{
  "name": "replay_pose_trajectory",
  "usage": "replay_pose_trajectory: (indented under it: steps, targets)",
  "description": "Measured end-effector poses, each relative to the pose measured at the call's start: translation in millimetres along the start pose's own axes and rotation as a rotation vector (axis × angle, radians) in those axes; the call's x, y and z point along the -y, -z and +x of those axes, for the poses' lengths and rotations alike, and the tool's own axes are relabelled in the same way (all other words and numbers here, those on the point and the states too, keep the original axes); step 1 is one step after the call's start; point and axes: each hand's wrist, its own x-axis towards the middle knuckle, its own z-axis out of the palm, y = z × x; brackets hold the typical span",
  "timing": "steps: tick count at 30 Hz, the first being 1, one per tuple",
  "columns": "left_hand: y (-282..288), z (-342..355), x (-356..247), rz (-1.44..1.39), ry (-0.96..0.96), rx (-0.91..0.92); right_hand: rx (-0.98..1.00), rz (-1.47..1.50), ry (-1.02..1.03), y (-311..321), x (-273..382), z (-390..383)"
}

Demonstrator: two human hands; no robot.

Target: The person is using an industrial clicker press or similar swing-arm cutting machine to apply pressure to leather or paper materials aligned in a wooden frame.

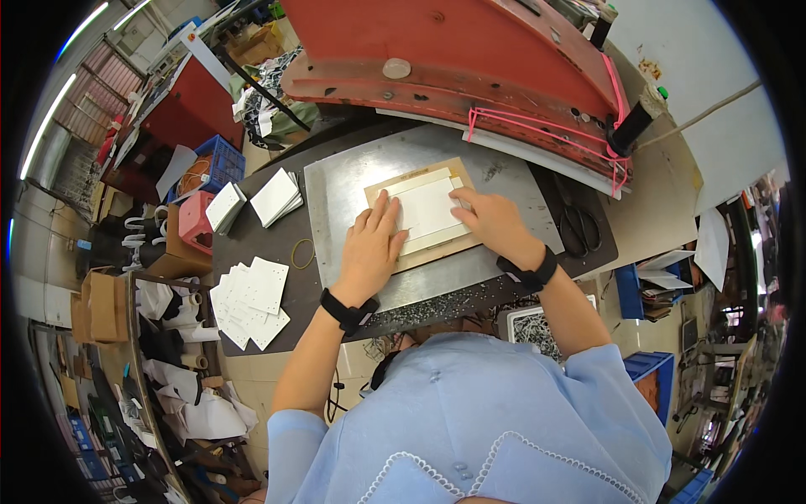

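Both of my hands rest on a white sheet (428, 206) lying on a tan board (441, 252) atop a metal plate (340, 185). My left hand (374, 244) lies over the sheet's left part with its fingers stretched out. My right hand (499, 227) touches the right edge, index finger and thumb apart. Left of the plate are two stacks of white cards (273, 193), spread white cards with small holes (252, 307) and a yellow rubber band (302, 252). Black scissors (579, 231) lie at the right.
A red machine (445, 63) with pink cord overhangs the dark table (239, 252). Small dark bits (411, 315) line the near edge. A bin of scraps (541, 332) sits below at right. Blue crates (218, 160), a pink basket (193, 218) and cardboard boxes (105, 307) stand at left.
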Motion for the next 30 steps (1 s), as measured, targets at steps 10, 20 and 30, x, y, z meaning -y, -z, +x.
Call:
replay_pose_trajectory:
  steps: [10, 20, 30]
  targets:
    - [53.5, -55.9, 13.3, -0.305, 0.245, -0.234, -1.076, 0.232, 0.024, 173.8, -59.7, -12.6]
    - [62.1, -69.5, -36.1, -0.505, 0.056, -0.019, -0.888, 0.47, -0.058, 176.8, -79.6, -4.5]
    - [81.8, -43.2, -89.8, -0.746, -0.163, 0.042, -0.657, 0.467, 0.016, 123.4, 9.3, -84.9]
